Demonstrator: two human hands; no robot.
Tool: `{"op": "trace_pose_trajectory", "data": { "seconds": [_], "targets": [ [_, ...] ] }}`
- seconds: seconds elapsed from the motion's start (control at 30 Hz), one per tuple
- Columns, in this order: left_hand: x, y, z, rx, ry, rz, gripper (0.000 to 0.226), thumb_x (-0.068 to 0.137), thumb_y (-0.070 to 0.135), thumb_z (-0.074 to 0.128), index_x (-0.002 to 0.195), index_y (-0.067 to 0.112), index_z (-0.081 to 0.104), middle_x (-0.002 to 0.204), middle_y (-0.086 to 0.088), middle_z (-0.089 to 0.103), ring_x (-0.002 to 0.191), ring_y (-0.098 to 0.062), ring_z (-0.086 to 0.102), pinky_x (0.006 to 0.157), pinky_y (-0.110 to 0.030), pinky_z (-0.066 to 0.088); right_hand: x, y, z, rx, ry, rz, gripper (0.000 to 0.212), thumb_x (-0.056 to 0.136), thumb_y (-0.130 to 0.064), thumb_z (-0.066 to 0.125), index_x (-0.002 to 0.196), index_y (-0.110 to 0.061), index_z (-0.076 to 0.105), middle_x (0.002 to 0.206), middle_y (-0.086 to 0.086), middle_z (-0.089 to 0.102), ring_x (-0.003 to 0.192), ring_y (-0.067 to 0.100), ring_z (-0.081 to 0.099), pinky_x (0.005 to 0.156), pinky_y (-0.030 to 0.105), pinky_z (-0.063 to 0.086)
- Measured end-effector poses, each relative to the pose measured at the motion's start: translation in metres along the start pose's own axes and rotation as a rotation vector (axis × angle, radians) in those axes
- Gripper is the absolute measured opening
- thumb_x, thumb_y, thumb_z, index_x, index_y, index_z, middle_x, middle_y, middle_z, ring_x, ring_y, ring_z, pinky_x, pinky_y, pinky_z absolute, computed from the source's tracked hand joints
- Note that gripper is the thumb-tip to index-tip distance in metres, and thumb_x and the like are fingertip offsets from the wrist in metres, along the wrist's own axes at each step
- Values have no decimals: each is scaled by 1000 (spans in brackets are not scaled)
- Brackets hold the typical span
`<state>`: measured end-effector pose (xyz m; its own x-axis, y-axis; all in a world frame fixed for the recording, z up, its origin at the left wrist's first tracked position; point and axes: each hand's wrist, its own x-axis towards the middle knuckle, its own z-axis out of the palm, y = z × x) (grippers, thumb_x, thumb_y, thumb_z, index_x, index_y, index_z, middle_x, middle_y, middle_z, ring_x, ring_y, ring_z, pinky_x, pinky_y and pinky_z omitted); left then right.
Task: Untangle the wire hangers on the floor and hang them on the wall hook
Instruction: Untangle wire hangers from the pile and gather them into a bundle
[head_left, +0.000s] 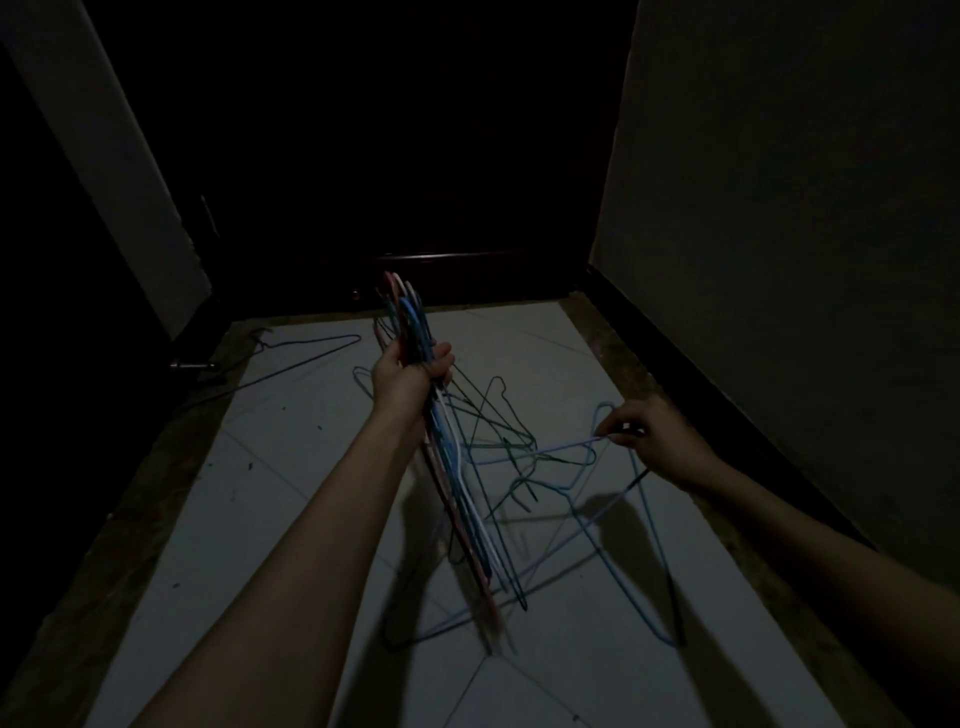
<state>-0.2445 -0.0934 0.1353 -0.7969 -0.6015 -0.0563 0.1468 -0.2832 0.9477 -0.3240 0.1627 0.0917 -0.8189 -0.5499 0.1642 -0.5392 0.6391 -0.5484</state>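
The left hand (410, 376) gripped a bundle (457, 467) of freed hangers, long axis running toward the person. The right hand (649, 434) pinched a blue hanger (618, 525) in the floor tangle (514, 452), just right of the bundle, nearer that hand.

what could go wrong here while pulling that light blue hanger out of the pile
1. The right hand pinches a light blue hanger that crosses the tangled hangers on the floor; pulling may drag the whole knot along.
2. The left hand grips a full bundle of hangers whose lower ends hang near the tangle and could snag again.
3. The room is dim, so thin dark wires are easy to miss.
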Motion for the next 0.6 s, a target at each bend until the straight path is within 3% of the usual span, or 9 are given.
{"op": "trace_pose_trajectory", "data": {
  "seconds": [0.07, 0.17, 0.37, 0.47, 0.6],
  "targets": [
    [-2, -1, -3, 52, -7, 3, 28, 80, -21, 53, 80, 7, 52, 77, -8, 57, 73, -19, 57, 55, -21, 47, 0, -3, 1, 17, 5, -13, 14, 81, 7, 64, 86, -2, 74, 79, 5, 61, 79, 21, 59, 69, 23, 40],
    [-2, -9, -13, 109, 8, -6, 31, 82, -22, 49, 77, 9, 49, 77, -9, 55, 68, -18, 53, 58, -25, 46, -1, -2, 4, 39, 16, 0, 14, 81, 8, 63, 87, 0, 73, 83, 9, 63, 80, 23, 59, 69, 24, 42],
    [3, -12, -25, 141, 59, -29, 22, 86, -17, 48, 89, 4, 52, 78, -7, 54, 67, -16, 53, 52, -21, 47, 0, -3, 7, 70, 5, -16, 12, 81, 5, 65, 85, -1, 74, 85, 14, 66, 79, 24, 59, 69, 25, 42],
    [4, -12, -25, 145, 60, -37, 28, 87, -16, 48, 110, -2, 54, 79, -6, 55, 68, -16, 53, 52, -19, 48, -1, -3, 7, 60, 1, -33, 12, 80, 5, 66, 85, -3, 74, 85, 16, 67, 78, 24, 60, 67, 21, 42],
    [5, -18, -28, 211, 102, -47, 39, 87, -13, 52, 125, -7, 50, 110, -15, 63, 93, -19, 56, 64, -23, 45, -3, -3, 6, 53, 2, -27, 13, 81, 6, 65, 86, -1, 74, 85, 15, 68, 78, 24, 61, 66, 16, 43]
  ]
}}
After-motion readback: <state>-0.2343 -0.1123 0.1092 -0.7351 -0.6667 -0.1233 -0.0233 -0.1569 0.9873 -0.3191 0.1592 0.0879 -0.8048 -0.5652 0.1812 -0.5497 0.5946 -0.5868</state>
